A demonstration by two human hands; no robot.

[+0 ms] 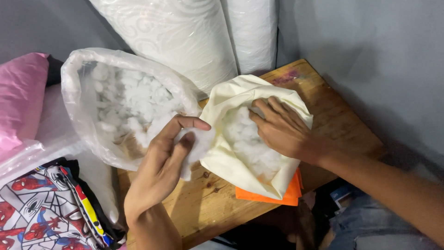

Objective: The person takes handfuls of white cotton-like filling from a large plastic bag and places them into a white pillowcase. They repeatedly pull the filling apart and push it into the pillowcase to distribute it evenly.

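Left hand (159,166) grip clamps a tuft of white fibre stuffing (196,143); right hand (282,129), fingers apart, presses stuffing inside the cream fabric cover (231,102).

wooden table (333,106), white rolls (185,32), printed fabric (32,208)

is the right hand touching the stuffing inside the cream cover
Touching. The head view shows the right hand with its fingertips pressed into the white stuffing inside the cream cover.
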